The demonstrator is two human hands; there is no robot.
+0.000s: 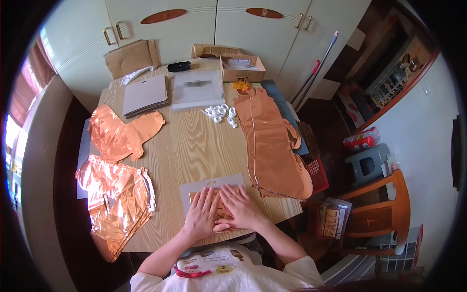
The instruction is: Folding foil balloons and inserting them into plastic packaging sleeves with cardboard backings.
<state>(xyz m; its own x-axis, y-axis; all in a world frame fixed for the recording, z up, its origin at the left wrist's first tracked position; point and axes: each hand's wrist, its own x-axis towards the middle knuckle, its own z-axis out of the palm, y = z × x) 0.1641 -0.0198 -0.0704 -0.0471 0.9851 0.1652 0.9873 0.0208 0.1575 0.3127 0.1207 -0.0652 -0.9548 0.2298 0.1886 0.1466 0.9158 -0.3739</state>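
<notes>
**Folded copper foil pressed onto a grey card beneath two flat hands**

Near the front edge of a wooden table [192, 146], a folded piece of copper-coloured foil [222, 213] was held down on a grey card [235, 180]. It was mostly covered by the left hand [203, 212] and the right hand [240, 209], both laid palm down, fingers extended; nothing was seen to be pinched. It was judged that the folds could spring open if pressure were lifted while air was trapped, and that creases could be set crooked by uneven pressing. The card could be pushed askew by a sideways slip. At the left, a crumpled foil shape [119, 199] overhung the table's edge and could be dragged off by a brushing forearm.
</notes>
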